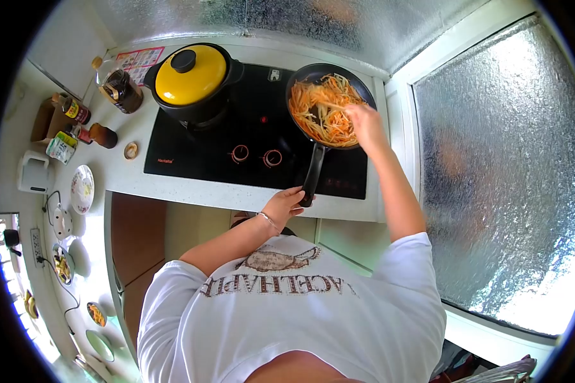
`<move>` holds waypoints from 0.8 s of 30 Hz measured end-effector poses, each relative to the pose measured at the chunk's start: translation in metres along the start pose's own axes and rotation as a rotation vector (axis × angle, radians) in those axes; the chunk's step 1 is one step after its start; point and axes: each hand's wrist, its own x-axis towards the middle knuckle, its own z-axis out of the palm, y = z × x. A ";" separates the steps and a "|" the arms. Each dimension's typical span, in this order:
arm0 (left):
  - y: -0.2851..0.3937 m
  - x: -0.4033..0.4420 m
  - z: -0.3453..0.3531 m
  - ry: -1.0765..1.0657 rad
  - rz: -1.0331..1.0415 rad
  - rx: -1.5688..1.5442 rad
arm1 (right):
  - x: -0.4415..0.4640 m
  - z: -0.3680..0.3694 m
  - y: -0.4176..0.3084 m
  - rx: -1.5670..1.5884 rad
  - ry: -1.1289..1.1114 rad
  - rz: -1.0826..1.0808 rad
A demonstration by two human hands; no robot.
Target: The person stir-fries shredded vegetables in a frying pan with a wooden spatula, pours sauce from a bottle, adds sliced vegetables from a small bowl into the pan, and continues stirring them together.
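While the left hand [284,208] clasps the black handle [314,169], the right [366,125] pinches something slender [331,105].

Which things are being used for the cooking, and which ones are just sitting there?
In use: black pan, held by the left hand; orange and pale shreds; blurred tool in the right hand; stove.

Probably just sitting there: yellow-lidded pot; glass bottle; flowered plate.

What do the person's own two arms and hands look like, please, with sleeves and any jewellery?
The left grip and right grip are human hands without gloves. A thin, silvery bracelet circles the left wrist; none shows on the right. Both upper arms have loose, white short sleeves, plain as far as visible.
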 end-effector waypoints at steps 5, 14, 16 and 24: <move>0.000 0.002 -0.001 0.006 -0.010 -0.006 | 0.006 0.003 0.001 -0.056 0.042 0.065; 0.000 0.003 -0.002 0.008 -0.005 0.006 | -0.025 -0.027 -0.002 -0.033 -0.262 -0.148; 0.000 0.002 -0.001 0.005 -0.008 0.011 | -0.029 -0.046 -0.022 0.024 -0.251 -0.125; 0.000 0.000 -0.001 -0.005 0.008 -0.008 | -0.003 0.004 -0.006 -0.012 0.000 0.041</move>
